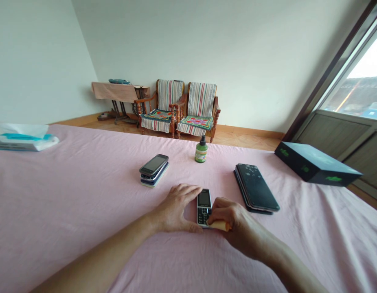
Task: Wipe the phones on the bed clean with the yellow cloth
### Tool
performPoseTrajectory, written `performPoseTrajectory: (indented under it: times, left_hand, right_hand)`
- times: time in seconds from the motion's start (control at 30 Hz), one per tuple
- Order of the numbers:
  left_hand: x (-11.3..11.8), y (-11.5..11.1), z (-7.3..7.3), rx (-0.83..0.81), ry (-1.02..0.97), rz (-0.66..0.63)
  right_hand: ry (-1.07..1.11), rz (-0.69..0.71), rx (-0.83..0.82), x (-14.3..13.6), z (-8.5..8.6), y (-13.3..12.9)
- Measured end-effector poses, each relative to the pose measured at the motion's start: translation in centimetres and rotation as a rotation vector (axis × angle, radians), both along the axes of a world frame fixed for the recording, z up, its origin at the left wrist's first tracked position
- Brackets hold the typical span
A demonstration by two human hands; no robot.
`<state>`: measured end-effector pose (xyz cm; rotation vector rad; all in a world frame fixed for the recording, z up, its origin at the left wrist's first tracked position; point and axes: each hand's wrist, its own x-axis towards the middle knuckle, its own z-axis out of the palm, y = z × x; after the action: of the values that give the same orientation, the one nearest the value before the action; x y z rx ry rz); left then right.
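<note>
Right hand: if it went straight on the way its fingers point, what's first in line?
The keypad phone, right at the fingertips of the right hand; they look to be in contact already, though depth is hard to judge. Beyond it, the left hand seems next.

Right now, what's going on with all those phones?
A person's left hand is spread along the side of a small keypad phone lying on a pink cloth. Their right hand holds something yellow-orange, hard to make out, at its lower keys. Stacked phones lie farther left, and a green bottle stands beyond.
</note>
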<state>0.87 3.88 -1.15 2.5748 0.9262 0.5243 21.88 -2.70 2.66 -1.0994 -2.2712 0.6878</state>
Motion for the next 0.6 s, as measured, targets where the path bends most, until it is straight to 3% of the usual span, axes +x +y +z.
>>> performPoseTrajectory:
  times: [0.17, 0.33, 0.6]
  left_hand:
    - [0.01, 0.01, 0.02, 0.001, 0.009, 0.005]
    - [0.03, -0.04, 0.09, -0.005, 0.020, 0.005]
    - [0.02, -0.03, 0.12, 0.000, 0.028, 0.004]
  right_hand:
    - [-0.024, -0.104, 0.021, -0.05, -0.35, 0.25]
    - [0.022, -0.023, -0.035, 0.31, 0.00, 0.03]
    - [-0.010, -0.175, 0.031, 0.62, -0.06, 0.09]
